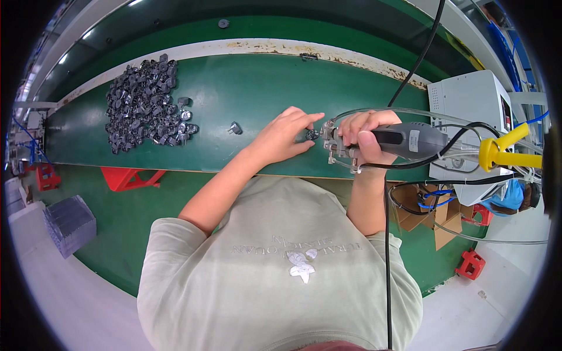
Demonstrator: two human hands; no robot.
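Observation:
My right hand (370,136) is wrapped round the dark grey body of a handheld power screwdriver (414,140), held level with its metal head pointing left. Clear tubes and a black cable run along the tool. At the metal head, my left hand (285,136) has its thumb and fingers around a small dark round knob-like part (312,134) on the green bench. The part and the tool's tip are very close; whether they touch I cannot tell. A single similar part (235,128) lies left of my left hand.
A big heap of dark knob-like parts (140,105) covers the bench's left end. To the right stands a white machine box (468,102), with a yellow bracket (509,152) near the cables. Behind the bench runs a green conveyor (281,32). Red stools (132,178) and cardboard boxes (448,225) sit below.

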